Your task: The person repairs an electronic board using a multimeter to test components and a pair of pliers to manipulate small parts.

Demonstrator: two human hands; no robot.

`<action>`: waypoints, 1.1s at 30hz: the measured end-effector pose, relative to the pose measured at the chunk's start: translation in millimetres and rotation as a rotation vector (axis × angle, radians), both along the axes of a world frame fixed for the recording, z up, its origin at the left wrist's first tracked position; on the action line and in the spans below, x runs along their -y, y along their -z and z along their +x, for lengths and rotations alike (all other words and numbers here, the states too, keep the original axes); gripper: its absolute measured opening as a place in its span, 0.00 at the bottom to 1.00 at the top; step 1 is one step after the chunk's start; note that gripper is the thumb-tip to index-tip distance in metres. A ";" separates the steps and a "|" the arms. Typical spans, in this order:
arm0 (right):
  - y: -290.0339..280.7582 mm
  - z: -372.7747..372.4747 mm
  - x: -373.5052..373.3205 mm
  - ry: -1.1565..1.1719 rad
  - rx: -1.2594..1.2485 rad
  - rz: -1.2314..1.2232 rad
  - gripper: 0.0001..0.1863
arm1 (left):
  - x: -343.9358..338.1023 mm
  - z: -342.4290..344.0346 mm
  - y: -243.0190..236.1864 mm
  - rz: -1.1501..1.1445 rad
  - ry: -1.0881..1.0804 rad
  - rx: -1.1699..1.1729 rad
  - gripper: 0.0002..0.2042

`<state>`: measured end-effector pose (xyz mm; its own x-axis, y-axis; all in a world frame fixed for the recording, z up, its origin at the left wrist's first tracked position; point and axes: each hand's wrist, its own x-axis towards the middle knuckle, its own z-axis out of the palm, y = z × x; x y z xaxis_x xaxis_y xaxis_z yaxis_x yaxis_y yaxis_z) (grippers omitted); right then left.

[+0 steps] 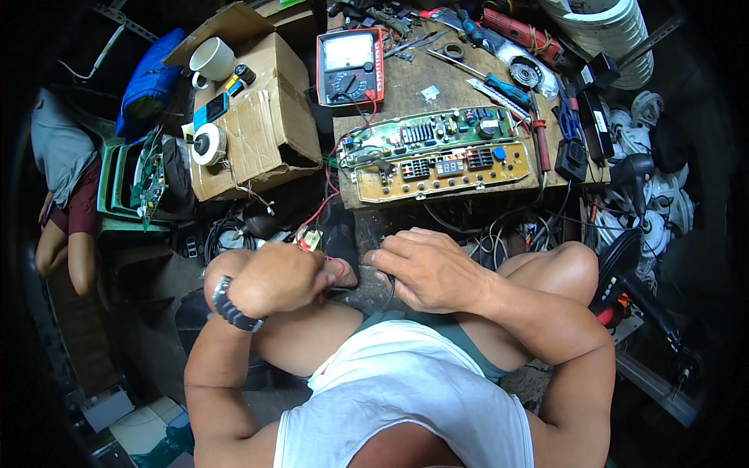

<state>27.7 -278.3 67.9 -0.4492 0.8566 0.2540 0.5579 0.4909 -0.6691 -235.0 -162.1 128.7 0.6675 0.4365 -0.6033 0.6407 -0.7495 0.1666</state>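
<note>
Hidden: what sits between the two hands is mostly covered; only bits of red and black wire [388, 290] show, ends not readable.
Wire axis: black wire hangs roughly vertical below the right fingers; the red leads run up toward the bench's near-left corner.
Left hand [275, 278]: fingers curled closed, wristwatch [230, 306] on wrist, thumb side pinching red wire near a small pale connector [312, 239].
Right hand [427, 267]: fingers bent down over the black wire, partly closed; grip itself can't be confirmed.
Hands: close together, above the knees, just off the bench's near edge.
Bench: wooden worktop [406, 86] carries a green circuit board [429, 132] and a tan control board [445, 168] along its near edge, long axes left-right.
Meter: analog multimeter [350, 65] at the far-left corner.
</note>
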 end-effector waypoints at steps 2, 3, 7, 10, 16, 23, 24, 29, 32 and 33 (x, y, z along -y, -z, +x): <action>0.1 1.4 0.0 -0.036 0.060 -0.065 0.18 | 11.0 7.5 15.3 -0.112 0.080 0.025 0.15; -1.3 3.2 -0.8 -0.059 0.113 -0.085 0.17 | 16.4 14.5 12.7 -0.122 0.101 0.036 0.14; -24.2 4.9 -7.6 -0.177 0.222 -0.122 0.13 | 14.6 34.2 21.5 -0.089 0.155 -0.077 0.12; -87.8 -12.7 -27.3 -0.316 0.379 -0.140 0.09 | -8.0 15.5 16.1 -0.094 0.081 0.178 0.13; -135.4 -33.4 -19.3 -0.523 0.527 0.169 0.12 | -45.5 -1.0 -28.0 -0.338 -0.411 0.358 0.21; -132.0 -51.3 -6.3 -0.354 0.218 0.171 0.13 | -60.2 -5.2 -45.7 -0.098 -0.213 0.317 0.15; -131.1 -53.1 -7.2 -0.316 0.074 0.144 0.13 | -58.6 -5.1 -53.2 -0.052 -0.199 0.286 0.13; -131.8 -55.9 -6.6 0.223 -1.272 -0.388 0.16 | -98.2 26.2 -27.3 0.251 0.021 0.612 0.12; -65.9 -13.8 -54.2 0.174 0.033 -0.066 0.10 | -93.2 8.3 -7.3 0.214 -0.161 0.679 0.09; -42.0 -11.7 -59.5 0.260 -0.045 -0.030 0.10 | -94.1 4.7 4.4 0.124 -0.203 0.750 0.07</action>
<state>16.0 -218.7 109.9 -0.2022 0.9492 0.2411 0.6318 0.3146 -0.7085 -230.3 -68.0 124.3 0.7770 0.6283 0.0383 0.5166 -0.6713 0.5314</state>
